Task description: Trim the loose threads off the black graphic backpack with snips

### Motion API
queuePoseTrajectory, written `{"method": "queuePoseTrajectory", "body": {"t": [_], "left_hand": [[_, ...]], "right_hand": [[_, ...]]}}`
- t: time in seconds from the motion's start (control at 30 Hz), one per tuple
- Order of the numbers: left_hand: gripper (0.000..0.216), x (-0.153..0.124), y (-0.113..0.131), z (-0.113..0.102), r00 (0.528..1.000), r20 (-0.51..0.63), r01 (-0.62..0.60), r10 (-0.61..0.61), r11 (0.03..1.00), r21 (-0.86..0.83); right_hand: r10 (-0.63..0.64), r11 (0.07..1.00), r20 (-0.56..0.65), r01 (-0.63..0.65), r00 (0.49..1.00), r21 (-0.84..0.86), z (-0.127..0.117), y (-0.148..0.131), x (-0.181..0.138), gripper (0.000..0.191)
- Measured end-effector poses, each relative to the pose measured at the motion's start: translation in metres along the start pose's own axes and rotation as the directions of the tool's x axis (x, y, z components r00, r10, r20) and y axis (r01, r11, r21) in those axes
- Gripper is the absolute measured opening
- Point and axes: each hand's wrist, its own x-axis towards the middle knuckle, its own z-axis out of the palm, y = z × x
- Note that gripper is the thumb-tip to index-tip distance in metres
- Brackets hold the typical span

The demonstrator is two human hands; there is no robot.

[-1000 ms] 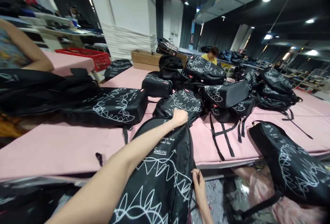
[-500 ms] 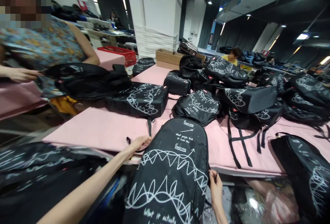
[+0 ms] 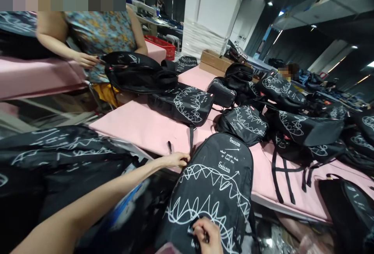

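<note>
Gripping the backpack (image 3: 216,184) low-centre — left hand (image 3: 175,159) clamped on its edge, right hand (image 3: 206,235) pinching the front — wants even tension.

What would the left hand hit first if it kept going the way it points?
The left hand points right, at the near backpack's left edge, which it already touches. Going on, it would probably press into that backpack.

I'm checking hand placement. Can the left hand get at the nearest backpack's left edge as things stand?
Probably yes: the left hand already rests against the backpack edge, nothing between.
</note>
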Motion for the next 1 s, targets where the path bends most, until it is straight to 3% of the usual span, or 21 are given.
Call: {"method": "queuePoseTrajectory", "body": {"t": [0.17,0.33,0.4,0.5,0.53,0.63,0.8,0.9,1.0], "left_hand": [[0.026,0.006,-0.006,-0.012,0.996,0.086,-0.033,0.03,0.999,0.038],[0.016,0.0,0.009,-0.023,0.99,0.04,-0.143,0.138,0.975,0.17],[0.013,-0.007,0.016,-0.026,0.966,0.021,-0.25,0.257,0.915,0.315],[0.017,-0.009,0.026,-0.03,0.913,0.021,-0.341,0.408,0.733,0.588],[0.017,-0.004,0.029,-0.032,0.915,-0.016,-0.306,0.403,0.718,0.625],[0.013,0.025,0.043,-0.039,0.936,-0.222,-0.11,0.273,0.825,0.554],[0.02,0.086,0.063,-0.036,0.881,-0.462,0.067,0.104,0.938,0.34],[0.036,0.079,0.053,-0.013,0.86,-0.511,0.112,-0.014,0.98,0.163],[0.052,0.039,0.031,0.018,0.896,-0.433,0.118,-0.1,0.993,0.015]], "right_hand": [[0.028,0.998,0.059,-0.024,0.998,-0.062,-0.001,-0.008,0.003,0.026],[0.033,0.995,0.066,-0.026,0.997,-0.096,-0.003,-0.012,0.006,0.024],[0.041,0.995,0.078,-0.034,0.996,-0.096,-0.003,-0.01,0.006,0.023],[0.04,0.995,0.093,-0.032,0.995,-0.094,-0.002,-0.007,0.006,0.023],[0.041,0.995,0.096,-0.033,0.995,-0.09,-0.002,-0.007,0.007,0.023],[0.049,0.996,0.102,-0.042,0.994,-0.074,-0.002,-0.007,0.008,0.021],[0.038,0.998,0.067,-0.034,0.997,-0.056,-0.002,0.0,0.006,0.021],[0.022,1.0,-0.012,-0.022,1.0,0.013,0.002,0.014,0.001,0.023],[0.046,0.995,-0.068,-0.04,0.997,0.096,0.007,0.028,-0.002,0.028]]}}
